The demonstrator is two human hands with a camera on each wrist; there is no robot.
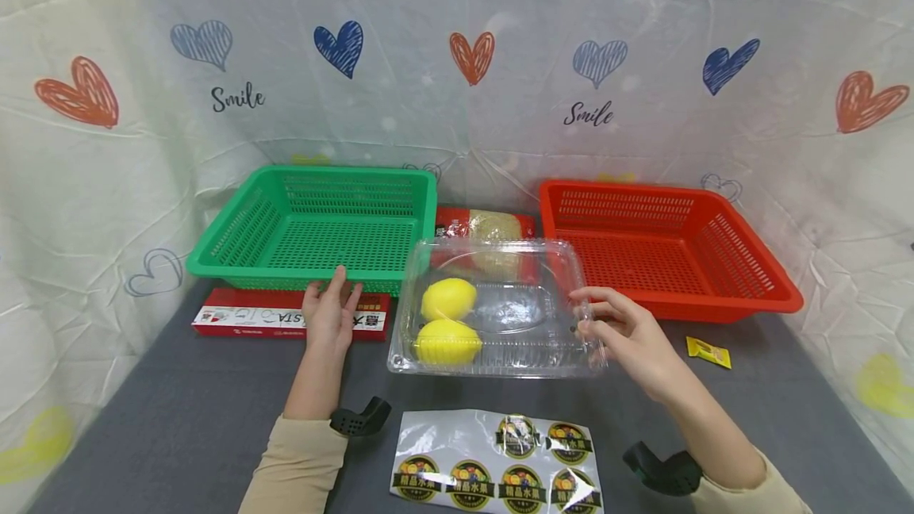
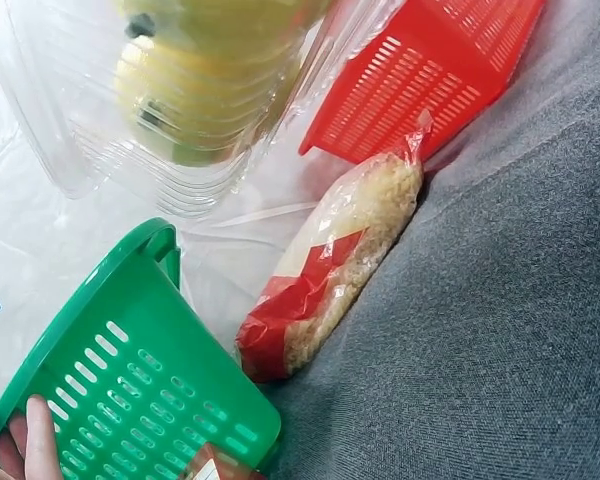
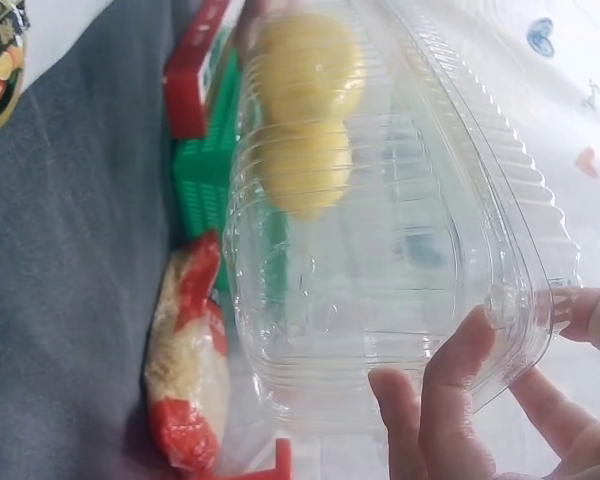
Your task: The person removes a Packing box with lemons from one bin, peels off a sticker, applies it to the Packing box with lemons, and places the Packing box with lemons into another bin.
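Observation:
A clear plastic clamshell container (image 1: 528, 316) with two lemons (image 1: 448, 298) (image 1: 447, 342) at its left end is held up above the table, tilted so the lemons lie against that end. My right hand (image 1: 631, 335) pinches its right edge; in the right wrist view, fingers (image 3: 460, 370) press along the rim. At the front rim of the green basket (image 1: 307, 272) is my left hand (image 1: 330, 312), its fingers loosely extended and nothing in its palm. In the left wrist view, its fingertips (image 2: 42, 430) overlap the basket's rim and slotted wall.
A red basket (image 1: 664, 308) stands at the right, with a small yellow packet (image 1: 709, 352) before it. Between the baskets lies a red-and-clear bag of grain (image 1: 493, 222). A red pasta box (image 1: 250, 314) sits before the green basket. A sheet of round stickers (image 1: 443, 435) lies in front.

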